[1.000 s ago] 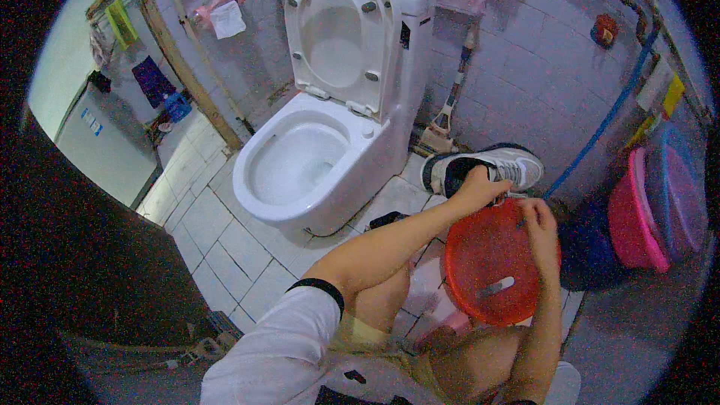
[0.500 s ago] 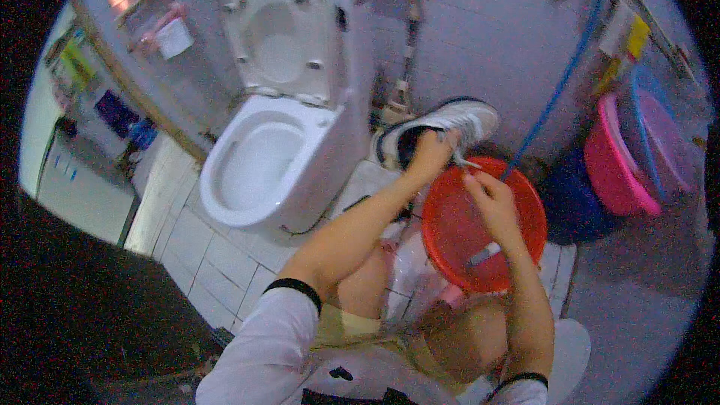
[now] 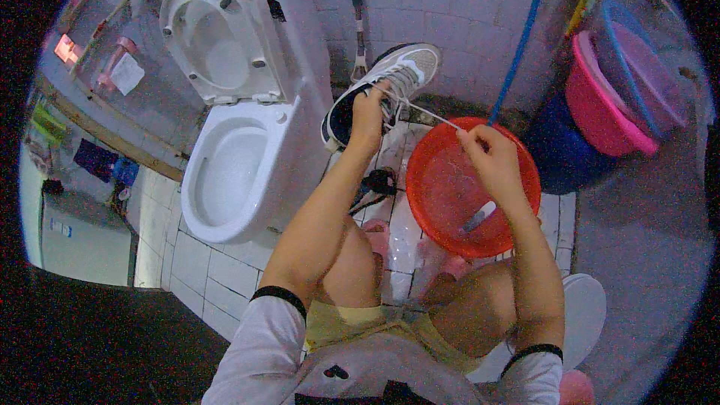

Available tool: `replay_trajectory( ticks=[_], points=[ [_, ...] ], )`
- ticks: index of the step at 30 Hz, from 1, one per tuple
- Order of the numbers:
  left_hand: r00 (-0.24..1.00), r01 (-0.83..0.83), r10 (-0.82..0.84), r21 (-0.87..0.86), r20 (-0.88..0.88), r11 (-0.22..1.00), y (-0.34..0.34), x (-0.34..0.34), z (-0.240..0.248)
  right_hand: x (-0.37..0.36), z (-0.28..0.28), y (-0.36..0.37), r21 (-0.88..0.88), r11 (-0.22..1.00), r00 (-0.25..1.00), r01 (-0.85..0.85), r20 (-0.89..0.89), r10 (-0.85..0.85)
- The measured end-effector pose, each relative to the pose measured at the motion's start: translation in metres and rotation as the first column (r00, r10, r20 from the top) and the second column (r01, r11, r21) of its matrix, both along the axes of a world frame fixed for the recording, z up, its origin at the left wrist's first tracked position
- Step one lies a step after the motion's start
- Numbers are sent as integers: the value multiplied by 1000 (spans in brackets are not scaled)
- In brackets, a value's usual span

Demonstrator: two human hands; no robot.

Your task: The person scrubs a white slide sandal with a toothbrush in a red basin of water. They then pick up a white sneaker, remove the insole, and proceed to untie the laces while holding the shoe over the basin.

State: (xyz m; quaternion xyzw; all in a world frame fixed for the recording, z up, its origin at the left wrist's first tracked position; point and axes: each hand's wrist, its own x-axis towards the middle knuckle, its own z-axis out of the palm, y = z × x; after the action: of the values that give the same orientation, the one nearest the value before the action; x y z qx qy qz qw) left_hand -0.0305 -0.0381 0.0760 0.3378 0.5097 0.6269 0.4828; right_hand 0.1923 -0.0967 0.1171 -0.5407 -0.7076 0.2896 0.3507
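A white and grey sneaker [image 3: 409,75] with a dark lining is held up beyond the red basin, its toe pointing to the far right. My left hand [image 3: 369,116] grips it at the tongue and opening, fingers partly hidden by the shoe. From the laces a white shoelace [image 3: 435,116] runs taut to my right hand [image 3: 487,150], which pinches it between thumb and fingers above the rim of the red basin [image 3: 415,214]. Inside that basin lies a small white and grey object [image 3: 478,215] whose kind I cannot make out.
A white toilet [image 3: 196,210] with its lid up stands at the left. To the right are a dark blue bucket [image 3: 566,154], a pink basin [image 3: 600,116] and a blue-rimmed basin [image 3: 656,82]. A blue pole [image 3: 521,45] leans on the tiled wall. Something black [image 3: 379,182] lies on the floor.
The left hand and sneaker have shifted left, away from the red basin. My right hand has drawn the shoelace out into a longer, straight line. The whole view has also shifted.
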Motion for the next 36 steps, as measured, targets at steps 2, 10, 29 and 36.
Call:
replay_trajectory(
  ticks=[2,10,29,36],
  points=[
    [1000,-4,6,79,-27,997,-1,6,6,3,-11,9,99,995,1000,23,-1,-23],
    [994,97,-92,96,-50,991,-14,14,18,-30,0,7,170,980,989,-105,-81,120],
    [829,148,-275,284,488,947,-3,3,21,-30,-20,11,226,899,686,-376,-584,434],
    [901,101,-237,356,364,929,-13,8,15,4,2,-23,237,896,663,-377,-607,439]
  ],
)
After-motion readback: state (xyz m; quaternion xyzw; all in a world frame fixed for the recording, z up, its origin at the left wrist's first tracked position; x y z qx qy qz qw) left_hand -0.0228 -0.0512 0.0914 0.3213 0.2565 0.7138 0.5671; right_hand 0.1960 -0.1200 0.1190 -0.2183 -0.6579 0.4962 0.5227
